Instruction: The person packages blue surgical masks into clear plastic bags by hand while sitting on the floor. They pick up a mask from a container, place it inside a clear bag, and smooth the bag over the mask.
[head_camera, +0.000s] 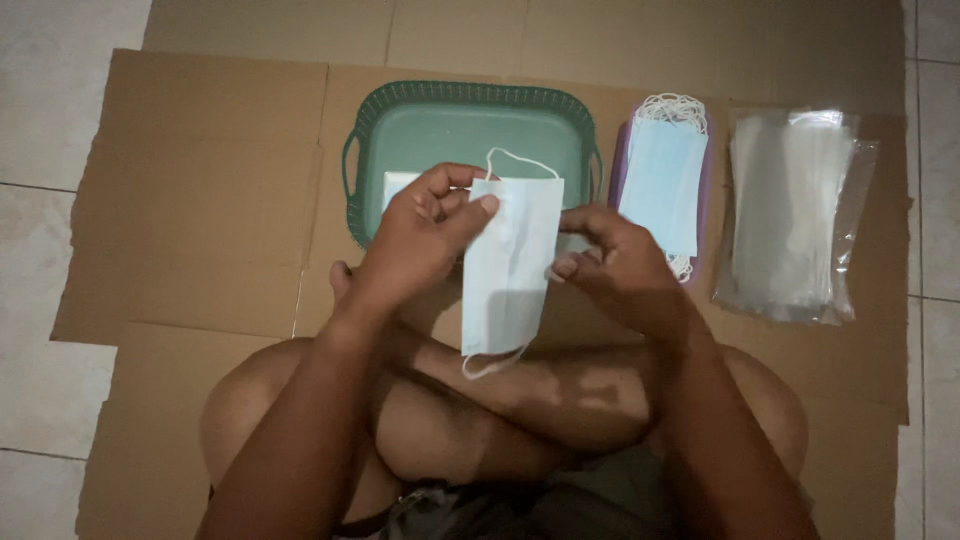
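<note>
The floor (40, 110) is made of pale, off-white tiles with thin dark grout lines between them; it shows along the left edge and in a narrow strip on the right. On top of the tiles lie flattened sheets of brown cardboard (200, 190), which cover most of the view. The sheets overlap each other, with fold creases and some rough, torn edges on the left side. The light is dim and warm, and it falls from above, so the corners look darker, above all the upper right.
</note>
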